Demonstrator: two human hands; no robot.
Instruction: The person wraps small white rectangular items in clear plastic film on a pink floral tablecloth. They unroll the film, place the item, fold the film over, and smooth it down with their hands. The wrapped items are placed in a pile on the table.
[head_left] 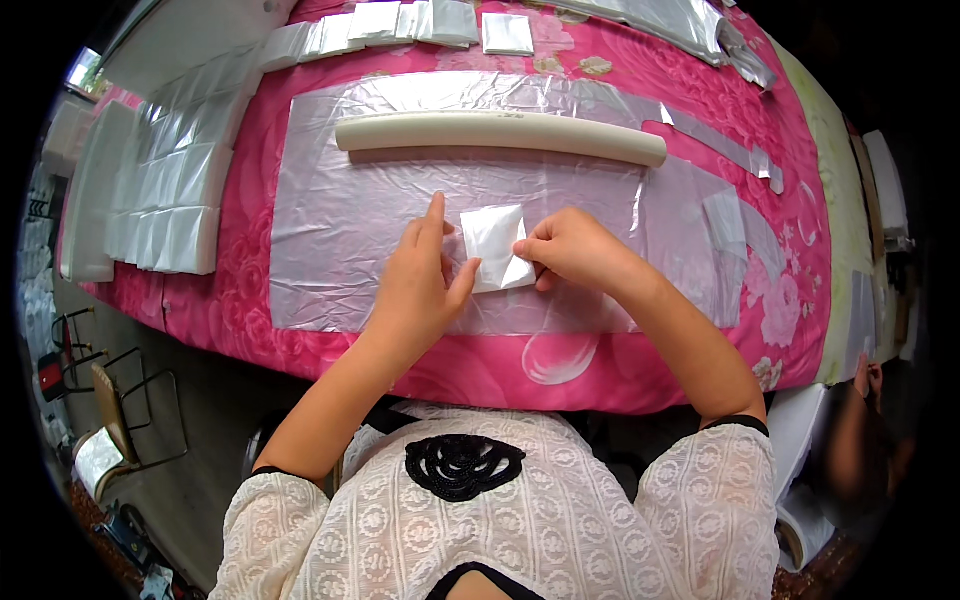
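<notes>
A small white folded plastic packet [492, 238] lies on a sheet of clear film in front of me. My right hand [570, 247] pinches the packet's right edge between thumb and fingers. On the other side, my left hand [424, 265] is held with its index finger stretched forward and thumb apart. The tip of that thumb is at the packet's lower left edge; whether it presses on it I cannot tell. Beyond both hands, a long cream tube [500, 133] rests crosswise on the clear film [350, 250].
A pink flowered cloth [620, 370] covers the table. Stacked folded packets [180, 195] stand in rows at the left, with more along the far edge. A single packet [508, 34] lies at the back. Chairs [125, 410] stand at lower left; another person's arm [850, 430] shows at right.
</notes>
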